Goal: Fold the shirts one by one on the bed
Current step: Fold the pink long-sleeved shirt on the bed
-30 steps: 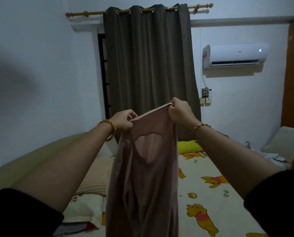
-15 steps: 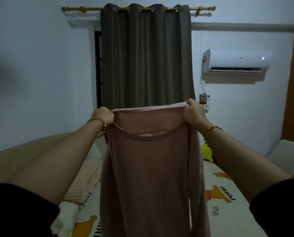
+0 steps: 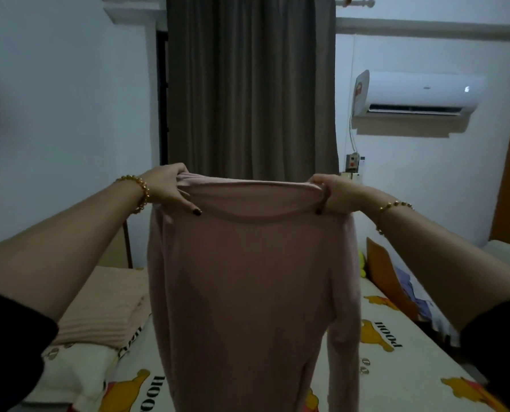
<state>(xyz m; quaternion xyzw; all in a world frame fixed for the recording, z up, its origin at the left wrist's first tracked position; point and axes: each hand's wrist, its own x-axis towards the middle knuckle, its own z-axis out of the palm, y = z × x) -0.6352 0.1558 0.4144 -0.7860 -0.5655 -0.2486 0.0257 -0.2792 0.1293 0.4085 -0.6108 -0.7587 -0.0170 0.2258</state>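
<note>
At frame centre, the left hand (image 3: 166, 185) and right hand (image 3: 338, 194) pinch the shoulders of a pink shirt (image 3: 248, 292), which hangs spread above the cartoon-print bed (image 3: 396, 361).

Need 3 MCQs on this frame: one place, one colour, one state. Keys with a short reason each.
1. Where is the air conditioner relative to the curtain?
A) to its left
B) to its right
C) below it

2. What colour is the shirt?
A) pink
B) green
C) white

3. How is the shirt held?
A) lying folded flat
B) hanging, gripped at the top by the left hand and the right hand
C) dangling from one hand only

Answers:
1 B: the unit sits on the wall to the right of the curtain.
2 A: the fabric is a dusty pink.
3 B: each hand grips one end of the top edge, and the body hangs straight down.
</note>
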